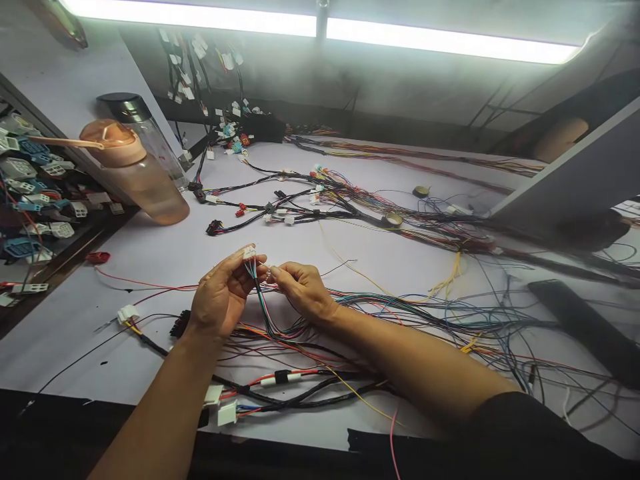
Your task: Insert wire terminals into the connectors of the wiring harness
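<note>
Between the thumb and fingers of my left hand (220, 293) is a small white wire connector (249, 253). Several thin wires (261, 303), some green, pink and black, run down from it toward the bench. Just to its right, my right hand (303, 288) pinches a thin wire whose tip points at the connector; the fingers hide most of it. Under my wrists lie loose wires and taped harness branches. A white connector (128, 314) with yellow leads sits left of my left forearm, and a black connector (181, 324) lies partly behind that wrist.
Two bottles, one with a peach lid (113, 143), stand at the left beside a rack of connectors (30, 193). Taped wire harnesses (310, 213) stretch across the back. Tape rolls (393, 220) lie among them. A dark flat object (585, 327) rests at right, below a grey panel (570, 173).
</note>
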The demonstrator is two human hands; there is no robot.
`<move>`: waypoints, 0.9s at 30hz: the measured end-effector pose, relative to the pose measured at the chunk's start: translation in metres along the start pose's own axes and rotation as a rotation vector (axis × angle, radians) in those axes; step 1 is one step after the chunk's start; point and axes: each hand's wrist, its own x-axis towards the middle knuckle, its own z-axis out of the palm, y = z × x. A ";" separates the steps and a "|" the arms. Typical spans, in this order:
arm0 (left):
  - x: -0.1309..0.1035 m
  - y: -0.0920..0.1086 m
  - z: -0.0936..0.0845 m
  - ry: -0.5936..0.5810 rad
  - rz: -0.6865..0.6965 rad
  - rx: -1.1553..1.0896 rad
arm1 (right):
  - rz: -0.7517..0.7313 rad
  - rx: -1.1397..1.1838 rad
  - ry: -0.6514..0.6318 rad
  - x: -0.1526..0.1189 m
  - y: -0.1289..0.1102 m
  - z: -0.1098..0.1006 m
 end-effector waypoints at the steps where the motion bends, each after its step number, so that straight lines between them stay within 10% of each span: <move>1: 0.000 0.000 0.000 -0.001 0.000 0.001 | -0.011 -0.007 0.001 0.000 -0.001 0.000; 27: 0.000 0.005 0.001 0.052 0.022 -0.022 | -0.213 -0.113 0.160 -0.004 -0.010 -0.001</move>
